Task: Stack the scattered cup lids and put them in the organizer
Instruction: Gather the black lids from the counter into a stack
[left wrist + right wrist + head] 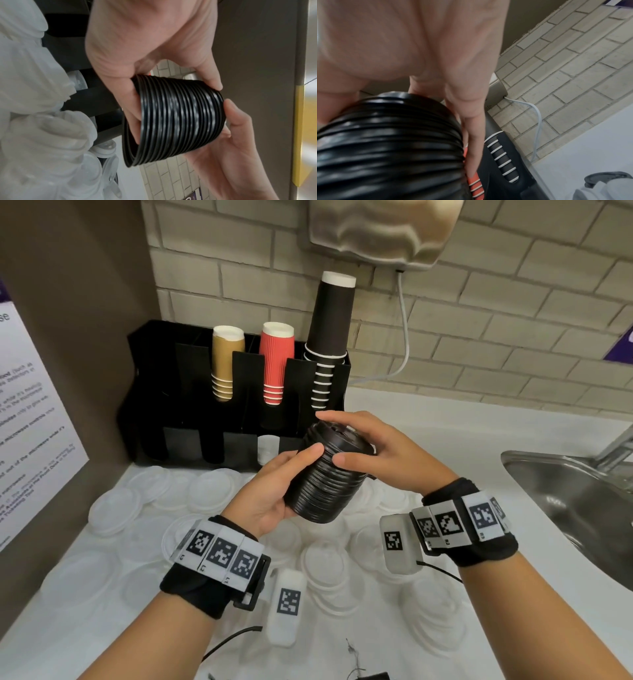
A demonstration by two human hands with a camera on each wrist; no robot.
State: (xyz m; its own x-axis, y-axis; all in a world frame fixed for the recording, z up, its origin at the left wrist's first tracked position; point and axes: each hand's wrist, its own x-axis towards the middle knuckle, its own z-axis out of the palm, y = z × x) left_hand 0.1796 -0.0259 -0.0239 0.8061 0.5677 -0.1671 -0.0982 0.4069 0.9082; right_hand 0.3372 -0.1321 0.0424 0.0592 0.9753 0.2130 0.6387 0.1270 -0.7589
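Both hands' fingers [310,451] clamped round the black lid stack [329,474] — its underside hidden by the left palm.

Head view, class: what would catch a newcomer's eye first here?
The stack of black lids held mid-air between the left hand and the right hand. Behind it, the black organizer holds gold, red and black cups. White lids litter the counter below.

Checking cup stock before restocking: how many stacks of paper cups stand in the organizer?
3: gold stack left, red stack middle, tall black stack right. Others may be hidden.
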